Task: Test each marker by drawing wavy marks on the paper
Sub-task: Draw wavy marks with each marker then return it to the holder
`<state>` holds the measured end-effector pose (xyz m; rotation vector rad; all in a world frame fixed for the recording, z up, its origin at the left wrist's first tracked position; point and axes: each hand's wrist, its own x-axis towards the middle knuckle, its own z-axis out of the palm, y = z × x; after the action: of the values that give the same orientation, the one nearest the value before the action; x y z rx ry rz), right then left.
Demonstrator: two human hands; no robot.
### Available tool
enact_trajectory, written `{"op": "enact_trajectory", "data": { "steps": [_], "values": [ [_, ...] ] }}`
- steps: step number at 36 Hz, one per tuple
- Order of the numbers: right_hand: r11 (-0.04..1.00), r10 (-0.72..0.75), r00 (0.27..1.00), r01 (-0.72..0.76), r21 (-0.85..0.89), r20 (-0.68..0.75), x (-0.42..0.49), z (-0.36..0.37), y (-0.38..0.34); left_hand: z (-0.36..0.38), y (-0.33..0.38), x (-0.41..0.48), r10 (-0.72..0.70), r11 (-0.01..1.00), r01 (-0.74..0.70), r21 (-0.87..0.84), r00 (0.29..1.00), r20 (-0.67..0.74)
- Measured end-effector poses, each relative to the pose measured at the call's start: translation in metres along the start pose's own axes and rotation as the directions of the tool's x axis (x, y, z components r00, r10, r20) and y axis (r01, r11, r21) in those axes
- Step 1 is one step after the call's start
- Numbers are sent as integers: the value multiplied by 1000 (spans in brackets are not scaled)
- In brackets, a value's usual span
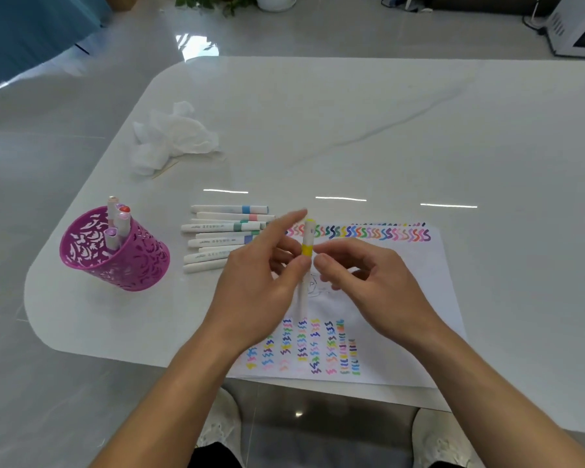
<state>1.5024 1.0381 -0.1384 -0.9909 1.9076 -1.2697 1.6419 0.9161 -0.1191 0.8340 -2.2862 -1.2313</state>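
Left hand (254, 285) pinches slim, white, yellow-banded marker (307, 249) above smooth paper (426, 282).

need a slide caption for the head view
Left hand holds a yellow marker over the marked paper, right hand close beside it

Single view recorded, from a wide-angle camera worn on the head. The table (352, 113) is viewed from above its near edge, faced forward and down toward the far edge, floor (318, 35) beyond. Left hand (254, 282), right hand (368, 282) and marker (307, 248) are caught closest to the lens, mid-frame. The table's right side is cut off by the frame.
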Motion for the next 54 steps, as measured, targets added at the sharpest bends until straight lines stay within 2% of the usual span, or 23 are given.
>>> {"op": "enact_trajectory", "data": {
  "steps": [3,8,12,15,18,22,39,54],
  "values": [
    [1000,-15,998,15,7,53,-2,-1,0,7,4,1,0,994,2,-105,1000,20],
    [1000,11,999,-12,27,39,-1,-5,3,15,7,3,-6,998,7,-63,1000,12],
    [999,46,997,-46,-4,58,-2,-12,3,19,4,6,40,987,-43,157,999,22],
    [991,94,992,-85,-100,83,-1,-17,8,21,-1,7,2,963,-18,269,998,57],
    [970,136,989,-120,-211,61,-1,-19,14,23,-7,6,-27,913,-4,407,997,70],
    [959,189,981,-177,-221,36,-1,-23,17,23,-12,6,-31,838,-28,545,994,100],
    [889,384,914,-405,-215,-135,-3,-42,19,31,-17,6,-37,822,-34,568,993,114],
    [777,458,833,-545,-315,-310,-4,-62,20,39,-16,8,-13,812,-71,580,990,140]
  ]
}}
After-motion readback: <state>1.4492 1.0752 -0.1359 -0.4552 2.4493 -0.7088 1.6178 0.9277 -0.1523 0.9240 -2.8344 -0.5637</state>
